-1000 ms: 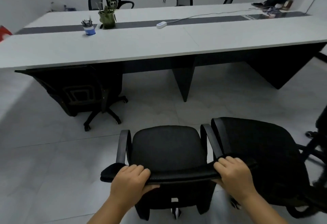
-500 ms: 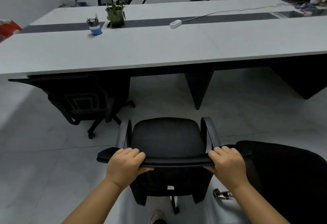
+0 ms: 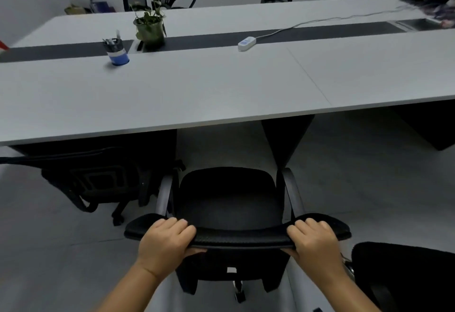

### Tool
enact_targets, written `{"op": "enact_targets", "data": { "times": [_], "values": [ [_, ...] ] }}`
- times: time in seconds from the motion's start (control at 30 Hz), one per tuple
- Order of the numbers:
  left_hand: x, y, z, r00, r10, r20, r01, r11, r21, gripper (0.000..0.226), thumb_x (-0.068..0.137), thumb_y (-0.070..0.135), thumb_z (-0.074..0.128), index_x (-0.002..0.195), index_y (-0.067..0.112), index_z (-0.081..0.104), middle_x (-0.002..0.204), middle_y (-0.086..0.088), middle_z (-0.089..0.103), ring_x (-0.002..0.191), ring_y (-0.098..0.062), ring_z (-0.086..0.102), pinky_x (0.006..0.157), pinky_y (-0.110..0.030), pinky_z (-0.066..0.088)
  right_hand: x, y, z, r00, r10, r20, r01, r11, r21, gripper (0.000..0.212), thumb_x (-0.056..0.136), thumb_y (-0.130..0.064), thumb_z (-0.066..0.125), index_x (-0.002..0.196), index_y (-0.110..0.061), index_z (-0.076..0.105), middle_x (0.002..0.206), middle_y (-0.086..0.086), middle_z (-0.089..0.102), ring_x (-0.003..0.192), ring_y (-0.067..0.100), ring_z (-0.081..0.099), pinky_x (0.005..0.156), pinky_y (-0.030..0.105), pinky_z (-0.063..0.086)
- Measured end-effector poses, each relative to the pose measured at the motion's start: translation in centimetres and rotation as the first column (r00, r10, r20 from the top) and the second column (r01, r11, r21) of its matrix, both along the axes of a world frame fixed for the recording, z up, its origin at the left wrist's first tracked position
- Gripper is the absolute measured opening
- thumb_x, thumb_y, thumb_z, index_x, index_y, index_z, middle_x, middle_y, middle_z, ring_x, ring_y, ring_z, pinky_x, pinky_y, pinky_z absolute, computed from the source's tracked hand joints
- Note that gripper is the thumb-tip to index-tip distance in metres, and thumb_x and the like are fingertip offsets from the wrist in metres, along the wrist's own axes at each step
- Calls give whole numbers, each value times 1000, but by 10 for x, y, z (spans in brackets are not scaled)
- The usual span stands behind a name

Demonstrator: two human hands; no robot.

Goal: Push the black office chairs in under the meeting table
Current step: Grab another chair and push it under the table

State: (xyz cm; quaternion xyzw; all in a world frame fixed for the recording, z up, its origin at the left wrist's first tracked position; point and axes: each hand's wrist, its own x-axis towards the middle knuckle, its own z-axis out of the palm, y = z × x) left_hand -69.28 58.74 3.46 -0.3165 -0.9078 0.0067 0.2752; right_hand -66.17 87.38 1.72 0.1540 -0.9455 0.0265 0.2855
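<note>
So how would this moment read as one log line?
left hand + right hand: grip on black office chair backrest | seat short of grey meeting table edge

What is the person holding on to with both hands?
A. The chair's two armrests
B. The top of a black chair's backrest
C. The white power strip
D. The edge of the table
B: the left hand and right hand both curl over the top edge of the black chair backrest.

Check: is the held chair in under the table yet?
Not yet. The chair seat lies wholly short of the table edge.
</note>
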Motion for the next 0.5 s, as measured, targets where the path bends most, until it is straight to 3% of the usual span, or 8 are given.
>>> {"op": "enact_targets", "data": {
  "times": [0.23,0.3,0.37,0.43,0.5],
  "values": [
    [-59,19,-5,997,74,-31,-73,997,12,75,95,55,16,47,16,60,42,2,51,36,-15,49,53,-27,28,-83,20,4,998,64,11,-64,993,100,44,67,-49,62,45,-12,54,41,0,48,37,18,47,55,29,23],
    [-72,28,-3,994,98,-42,-98,995,7,75,95,54,16,46,17,59,41,3,50,36,-14,48,46,-20,32,-103,31,4,995,98,-24,-96,994,59,58,83,-54,43,44,-11,53,40,1,47,36,19,46,55,28,22],
    [-85,39,-1,993,116,-22,-116,993,2,75,95,54,16,46,17,59,41,4,50,36,-13,48,41,-21,36,-122,42,4,990,137,-27,-137,991,8,72,92,-55,23,45,-11,52,41,2,46,36,20,46,55,28,22],
    [-97,54,-1,992,129,-13,-129,992,8,75,95,54,15,46,17,59,41,3,50,36,-13,48,43,-21,34,-141,57,3,986,161,-33,-161,987,3,73,94,-54,18,45,-10,51,41,2,46,37,20,46,56,28,22],
    [-111,69,-2,989,145,-12,-144,989,5,75,95,53,14,46,18,59,41,4,49,36,-13,47,40,-22,35,-160,72,3,983,181,-24,-181,983,20,66,94,-48,26,45,-10,50,41,2,45,42,18,44,56,27,22]
  ]
}}
